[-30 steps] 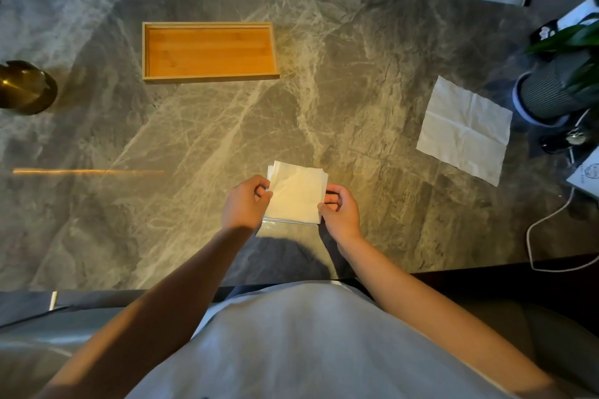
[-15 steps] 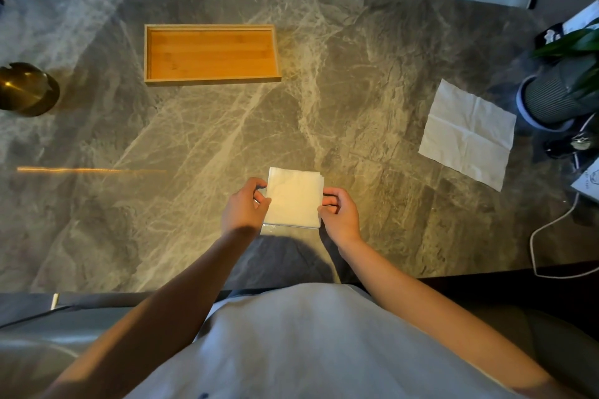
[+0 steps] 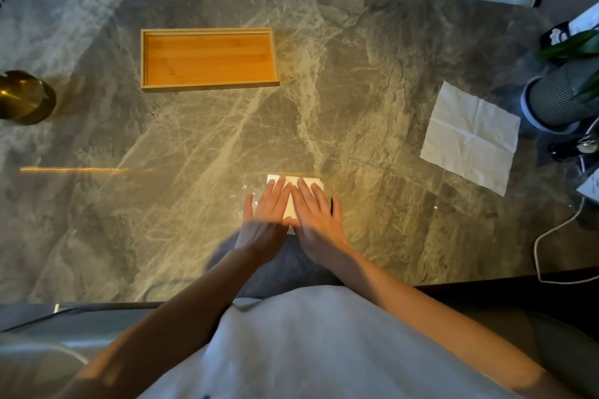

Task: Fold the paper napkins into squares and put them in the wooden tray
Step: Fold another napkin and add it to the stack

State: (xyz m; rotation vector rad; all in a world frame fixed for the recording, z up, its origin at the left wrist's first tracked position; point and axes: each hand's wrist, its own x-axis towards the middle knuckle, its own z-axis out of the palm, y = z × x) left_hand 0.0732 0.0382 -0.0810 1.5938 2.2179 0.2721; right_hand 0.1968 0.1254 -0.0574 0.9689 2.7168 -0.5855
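At nine o'clock a rounded brass-coloured metal object [image 3: 24, 97] is seen at the edge of the grey veined marble tabletop [image 3: 340, 100]. At eleven o'clock the shallow rectangular wooden tray [image 3: 210, 86] is found, its orange slatted floor bare. At the centre, toward six o'clock, the folded white paper napkin [image 3: 290, 204] is pressed flat on the marble: the left hand [image 3: 267, 220] and the right hand [image 3: 319, 220] are laid side by side upon it, fingers stretched out flat, nothing gripped. At three o'clock an unfolded creased white paper napkin [image 3: 470, 136] is spread, just beside a ribbed grey plant pot [image 3: 554, 100]. No writing can be read.
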